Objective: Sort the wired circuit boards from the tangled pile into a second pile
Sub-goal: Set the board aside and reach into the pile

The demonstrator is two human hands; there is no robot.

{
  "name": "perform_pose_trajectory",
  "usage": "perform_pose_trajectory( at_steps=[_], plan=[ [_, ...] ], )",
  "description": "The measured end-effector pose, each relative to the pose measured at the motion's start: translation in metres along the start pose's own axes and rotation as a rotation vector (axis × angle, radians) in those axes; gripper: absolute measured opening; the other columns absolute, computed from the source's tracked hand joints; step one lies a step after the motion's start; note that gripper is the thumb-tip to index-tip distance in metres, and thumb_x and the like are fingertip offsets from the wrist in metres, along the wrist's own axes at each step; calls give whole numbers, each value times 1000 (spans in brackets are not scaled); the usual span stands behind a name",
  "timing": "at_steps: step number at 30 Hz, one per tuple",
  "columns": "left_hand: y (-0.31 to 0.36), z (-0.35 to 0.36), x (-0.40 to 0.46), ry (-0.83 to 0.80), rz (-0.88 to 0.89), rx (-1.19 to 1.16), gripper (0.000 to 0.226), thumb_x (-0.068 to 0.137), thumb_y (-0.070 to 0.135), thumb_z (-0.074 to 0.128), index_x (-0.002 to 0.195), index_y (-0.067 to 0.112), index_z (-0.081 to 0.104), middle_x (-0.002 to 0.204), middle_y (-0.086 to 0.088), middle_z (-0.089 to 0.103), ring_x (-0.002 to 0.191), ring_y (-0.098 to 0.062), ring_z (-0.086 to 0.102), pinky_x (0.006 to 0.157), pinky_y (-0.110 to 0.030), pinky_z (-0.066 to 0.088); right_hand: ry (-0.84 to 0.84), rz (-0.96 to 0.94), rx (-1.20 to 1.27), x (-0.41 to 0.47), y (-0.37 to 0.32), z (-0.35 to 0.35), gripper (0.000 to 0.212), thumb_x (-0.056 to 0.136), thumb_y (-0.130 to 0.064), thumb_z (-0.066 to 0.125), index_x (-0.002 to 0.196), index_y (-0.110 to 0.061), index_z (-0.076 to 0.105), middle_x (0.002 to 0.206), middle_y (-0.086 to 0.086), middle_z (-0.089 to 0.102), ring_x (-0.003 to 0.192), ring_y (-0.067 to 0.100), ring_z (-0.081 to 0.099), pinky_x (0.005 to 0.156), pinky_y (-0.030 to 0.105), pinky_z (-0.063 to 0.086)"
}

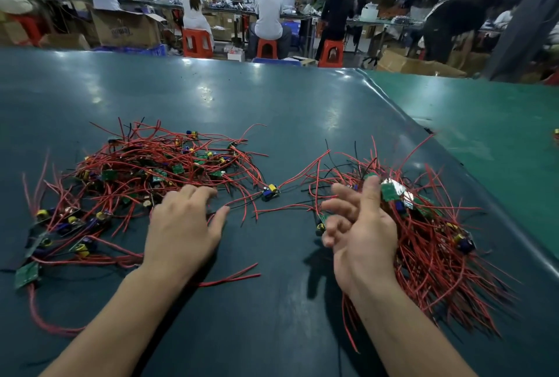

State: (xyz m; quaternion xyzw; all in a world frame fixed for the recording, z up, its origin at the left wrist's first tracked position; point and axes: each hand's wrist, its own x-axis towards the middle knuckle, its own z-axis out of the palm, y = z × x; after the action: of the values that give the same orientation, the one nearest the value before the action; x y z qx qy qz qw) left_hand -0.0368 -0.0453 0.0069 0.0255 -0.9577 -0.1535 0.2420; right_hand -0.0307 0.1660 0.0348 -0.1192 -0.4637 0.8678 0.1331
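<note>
Wired circuit boards [145,171] in a tangled pile at left — left hand [181,225] spread, fingertips touching its wires. Right hand [360,234] loosely open against the second pile [429,225] — gripping nothing visible.

The tangled pile of small green circuit boards [142,177] has thin red wires, yellow and blue parts. The smooth tabletop [272,110] is dark teal.
</note>
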Motion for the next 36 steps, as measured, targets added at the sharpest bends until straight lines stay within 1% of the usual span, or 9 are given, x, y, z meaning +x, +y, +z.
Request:
perform_pose_trajectory(
  at_steps=[9, 13, 17, 20, 23, 28, 32, 34, 36],
  plan=[
    [8, 8, 3, -15, 29, 132, 16, 93, 35, 60, 98, 30, 74, 99, 5, 65, 99, -25, 50, 80, -40, 32, -293, -157, -272, -13, 9, 2, 42, 92, -46, 53, 76, -11, 69, 55, 7, 58, 36, 15, 43, 33, 20, 33],
    [14, -1, 1, 330, 56, -86, 13, 91, 22, 57, 91, 17, 69, 93, 0, 65, 93, -28, 52, 80, -40, 32, -270, -89, -399, -9, 12, 0, 33, 100, -27, 53, 79, -6, 67, 54, 6, 57, 37, 14, 44, 33, 20, 33],
    [16, -12, -3, 616, 256, -296, 10, 94, 12, 59, 94, 7, 68, 91, -6, 66, 87, -26, 54, 79, -42, 39, -342, 187, -405, -7, 15, 2, 41, 96, -44, 52, 96, -5, 65, 63, 9, 64, 40, 14, 50, 35, 19, 37],
    [20, -14, -7, 584, 448, -387, 9, 89, 5, 63, 88, -1, 70, 90, -8, 64, 83, -27, 56, 73, -46, 45, -417, 241, -268, -5, 16, 4, 47, 86, -52, 56, 98, -7, 61, 70, 10, 68, 42, 15, 54, 34, 19, 39],
    [21, -15, -10, 526, 583, -457, 7, 84, 0, 65, 82, -3, 71, 87, -8, 63, 79, -25, 55, 70, -42, 45, -384, 187, -193, -1, 13, 3, 25, 84, -37, 64, 86, -13, 61, 71, 8, 66, 42, 13, 53, 34, 19, 37],
    [20, -18, -12, 535, 611, -599, 9, 83, 1, 67, 89, -1, 72, 96, -15, 57, 85, -21, 59, 74, -29, 47, -343, 345, -83, 3, 3, 2, 21, 76, -33, 70, 87, -15, 69, 67, -2, 61, 43, 8, 49, 34, 15, 31],
    [36, -12, -16, 333, 327, -1192, 54, 87, 22, 72, 134, 10, 48, 127, -21, 54, 81, -27, 65, 75, -34, 56, -379, 494, 15, 2, 2, 4, 15, 75, -23, 66, 79, -11, 60, 59, 0, 53, 42, 5, 44, 33, 12, 30],
    [43, -13, -16, 221, 24, -1553, 78, 77, 55, 76, 136, 17, 42, 127, -20, 58, 78, -26, 68, 71, -34, 58, -409, 588, 164, 2, 0, 5, 15, 76, -22, 62, 80, -9, 57, 60, 0, 49, 42, 4, 43, 32, 12, 31],
    [41, -16, -12, 35, -307, -1847, 85, 70, 80, 61, 121, 12, 59, 112, -18, 66, 75, -25, 68, 67, -32, 57, -451, 626, 261, 2, -3, 4, 13, 79, -22, 59, 76, -9, 58, 64, 1, 50, 44, 6, 43, 33, 13, 33]
  ],
)
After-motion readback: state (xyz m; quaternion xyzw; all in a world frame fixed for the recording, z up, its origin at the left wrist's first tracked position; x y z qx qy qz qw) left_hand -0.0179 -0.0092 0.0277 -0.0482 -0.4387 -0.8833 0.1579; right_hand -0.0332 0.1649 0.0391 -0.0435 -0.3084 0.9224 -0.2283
